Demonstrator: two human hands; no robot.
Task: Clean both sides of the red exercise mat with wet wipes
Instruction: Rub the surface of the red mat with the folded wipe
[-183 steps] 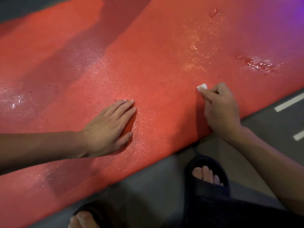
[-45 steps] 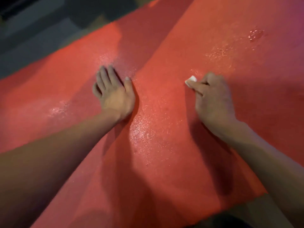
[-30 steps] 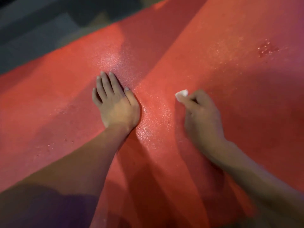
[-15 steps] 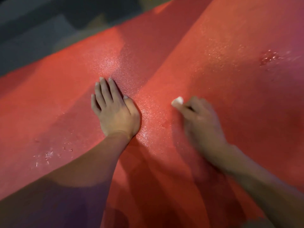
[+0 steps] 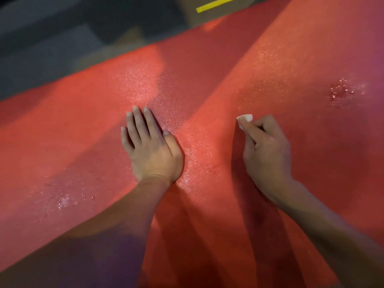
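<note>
A: Red exercise mat (image 5: 207, 80) is seen spread flat on a dark floor (image 5: 52, 48), filling most of the view, its long axis running from lower left to upper right.

B: How are the hands placed on it?

A: The left hand (image 5: 152, 149) is laid palm down on the mat with its fingers straight and close together, apparently bracing the surface. The right hand (image 5: 267, 151) is set just beside it, to the right, with its fingers curled and a small white wet wipe (image 5: 245, 119) pinched at the fingertips and held against the mat.

B: What is shown of the surface?

A: A glistening wet band is seen between the two hands. A puddled wet patch (image 5: 342, 92) lies further to the upper right, and another damp patch (image 5: 64, 200) to the lower left, beyond the left forearm.

B: On which relation does the coming stroke turn?

A: The wipe is carried by the right hand only, so that hand is the working one. The patch at the upper right lies nearer to it, up along the mat's long axis and away from the body; the patch at the lower left is cut off by the left arm. A stroke toward the upper right is judged the easier continuation. The underside is not shown, so the second side is presumably not yet treated.
</note>
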